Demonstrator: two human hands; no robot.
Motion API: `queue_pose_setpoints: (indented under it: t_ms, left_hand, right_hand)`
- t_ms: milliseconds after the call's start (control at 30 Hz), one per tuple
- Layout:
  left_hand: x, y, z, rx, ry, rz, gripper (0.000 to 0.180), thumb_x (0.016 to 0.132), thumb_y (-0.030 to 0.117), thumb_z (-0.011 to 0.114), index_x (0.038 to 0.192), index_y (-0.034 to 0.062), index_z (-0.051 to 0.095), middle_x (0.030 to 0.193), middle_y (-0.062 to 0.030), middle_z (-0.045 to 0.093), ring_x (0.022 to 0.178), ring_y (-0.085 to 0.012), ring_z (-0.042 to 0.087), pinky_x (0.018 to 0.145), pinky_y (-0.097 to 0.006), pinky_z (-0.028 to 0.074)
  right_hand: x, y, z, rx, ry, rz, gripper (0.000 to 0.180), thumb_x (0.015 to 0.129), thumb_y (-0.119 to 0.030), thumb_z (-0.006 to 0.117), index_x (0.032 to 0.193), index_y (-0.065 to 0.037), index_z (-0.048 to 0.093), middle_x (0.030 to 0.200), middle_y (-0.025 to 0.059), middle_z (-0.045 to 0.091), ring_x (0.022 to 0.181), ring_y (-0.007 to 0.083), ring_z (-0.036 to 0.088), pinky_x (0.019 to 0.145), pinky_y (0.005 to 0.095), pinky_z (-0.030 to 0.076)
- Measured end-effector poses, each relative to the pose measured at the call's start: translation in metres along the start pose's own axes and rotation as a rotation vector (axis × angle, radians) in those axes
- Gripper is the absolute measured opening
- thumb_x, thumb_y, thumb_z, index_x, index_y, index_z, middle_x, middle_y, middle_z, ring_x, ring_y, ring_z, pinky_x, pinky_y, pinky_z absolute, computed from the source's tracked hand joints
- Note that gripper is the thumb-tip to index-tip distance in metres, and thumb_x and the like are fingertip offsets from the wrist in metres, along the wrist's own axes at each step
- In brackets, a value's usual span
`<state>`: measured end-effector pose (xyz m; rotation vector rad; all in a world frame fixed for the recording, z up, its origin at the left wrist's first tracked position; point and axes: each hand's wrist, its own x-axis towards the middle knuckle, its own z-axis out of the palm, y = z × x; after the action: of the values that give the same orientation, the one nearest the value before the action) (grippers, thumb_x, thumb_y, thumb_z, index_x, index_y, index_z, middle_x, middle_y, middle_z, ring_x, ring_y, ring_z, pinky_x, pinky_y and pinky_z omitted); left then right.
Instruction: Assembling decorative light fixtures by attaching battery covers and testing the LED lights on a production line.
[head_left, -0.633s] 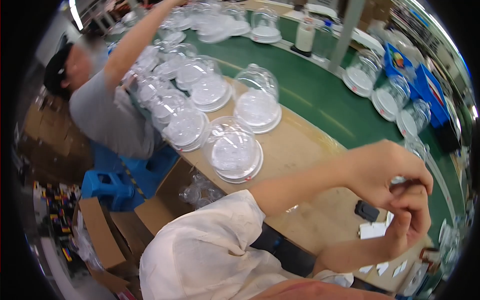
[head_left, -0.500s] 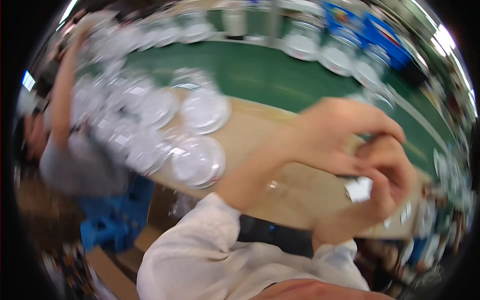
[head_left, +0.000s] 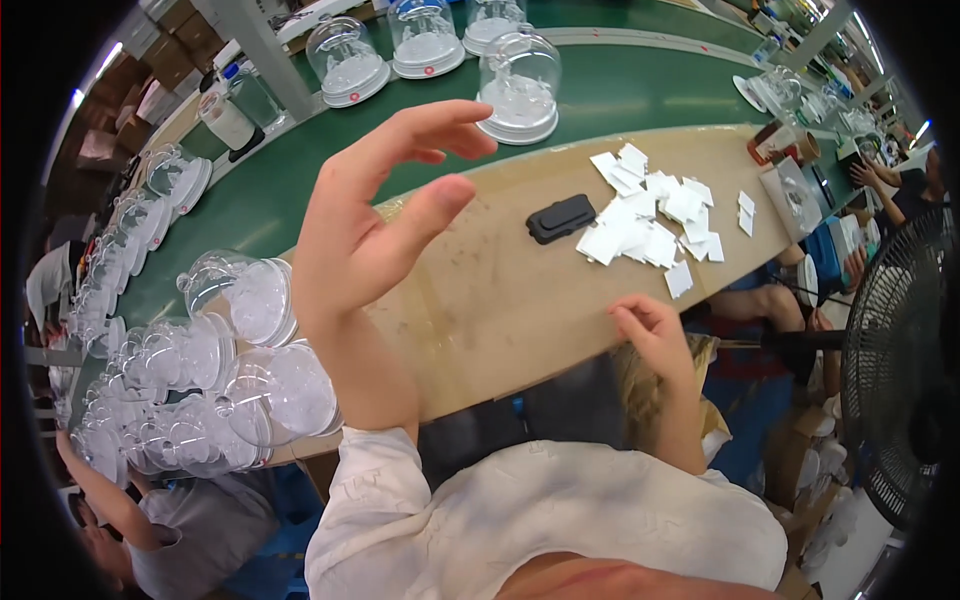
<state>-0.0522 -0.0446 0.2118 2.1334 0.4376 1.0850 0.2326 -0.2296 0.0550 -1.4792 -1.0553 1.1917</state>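
Note:
My left hand (head_left: 375, 215) is raised over the cardboard-covered table, thumb and fingers apart and slightly curved, with nothing in it. Behind its fingertips, a clear dome on a round white base (head_left: 520, 95) stands on the green belt. My right hand (head_left: 655, 335) hangs at the table's near edge, its fingers loosely bent and no object visible in them. Closest to it is a white square tile (head_left: 679, 279), just below a loose pile of similar white tiles (head_left: 640, 222). A black oblong case (head_left: 561, 218) lies left of the pile.
Many clear domes (head_left: 275, 390) crowd the table's left end, beside a co-worker in grey (head_left: 200, 530). The green belt (head_left: 620, 95) runs along the far side, carrying more domes. A black fan (head_left: 905, 370) stands at the right. Bottles (head_left: 250, 95) stand at the far left.
The view has swung to the right, bringing the tile pile and black case into sight. My hands, together before, are now apart: the left raised, the right lower at the table edge.

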Motion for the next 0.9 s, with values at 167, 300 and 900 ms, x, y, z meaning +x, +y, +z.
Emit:
queue_pose_setpoints:
  t_ms: [167, 300, 900]
  left_hand:
    - [0.020, -0.016, 0.040, 0.013, -0.175, -0.029, 0.038, 0.091, 0.017, 0.060, 0.126, 0.0014, 0.058, 0.106, -0.0091, 0.068, 0.101, -0.0195, 0.063, 0.088, -0.032, 0.047]
    - [0.022, -0.051, 0.079, -0.056, -0.217, -0.130, 0.038, 0.090, 0.016, 0.064, 0.125, 0.0034, 0.057, 0.123, -0.0114, 0.061, 0.108, -0.0202, 0.061, 0.088, -0.033, 0.048]
    - [0.097, -0.212, 0.113, 0.555, 0.584, -0.266, 0.104, 0.070, 0.040, 0.082, 0.143, -0.0045, 0.024, 0.147, -0.0264, 0.025, 0.137, -0.0393, 0.028, 0.112, -0.047, 0.025]
  right_hand:
    - [0.000, 0.032, -0.053, -0.091, 0.249, -0.146, 0.010, 0.095, -0.007, 0.058, 0.099, 0.000, 0.065, 0.086, -0.0017, 0.061, 0.072, 0.0044, 0.054, 0.066, 0.0196, 0.044]
    - [0.030, 0.027, -0.060, -0.446, 0.535, -0.402, 0.022, 0.089, -0.009, 0.064, 0.108, 0.001, 0.061, 0.116, 0.0117, 0.061, 0.102, 0.0211, 0.059, 0.085, 0.0303, 0.047]
    - [0.036, 0.078, -0.071, -0.762, 0.758, -0.419, 0.047, 0.081, -0.014, 0.069, 0.121, 0.004, 0.051, 0.137, 0.0222, 0.043, 0.130, 0.0407, 0.037, 0.108, 0.0475, 0.029]
